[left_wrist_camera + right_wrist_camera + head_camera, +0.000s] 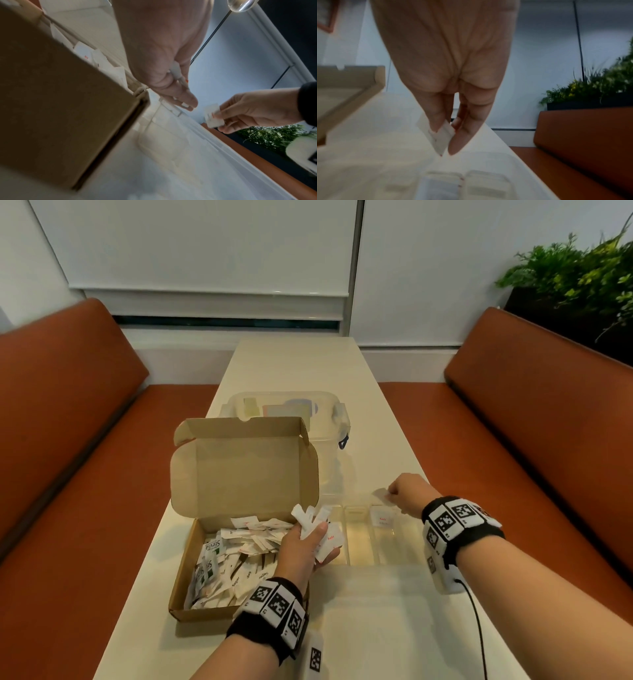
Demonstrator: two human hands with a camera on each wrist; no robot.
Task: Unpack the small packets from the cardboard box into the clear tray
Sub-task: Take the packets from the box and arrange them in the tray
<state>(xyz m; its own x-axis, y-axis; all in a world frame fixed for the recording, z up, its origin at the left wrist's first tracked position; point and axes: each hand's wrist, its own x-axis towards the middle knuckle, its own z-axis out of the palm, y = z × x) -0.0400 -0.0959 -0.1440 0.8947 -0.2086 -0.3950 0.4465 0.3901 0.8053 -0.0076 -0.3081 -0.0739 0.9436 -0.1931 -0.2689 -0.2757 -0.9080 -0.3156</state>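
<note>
My left hand [301, 546] grips a bunch of white packets [317, 527], thumb across them, fingers curled underneath; the bunch sticks up past my fingers and sits over the right wall of the cardboard box [209, 607], right at the clear tray's [359, 556] left edge. My right hand [409, 494] pinches 1 packet [382, 494] between thumb and fingertips, with most of it poking out beyond the pinch; it hangs above the tray's far side. Under it, 1 packet with red print [383, 518] lies flat in a tray compartment. The box stands open, lid upright, many more packets [239, 556] heaped inside. Behind it sits a clear lidded container [329, 412].
</note>
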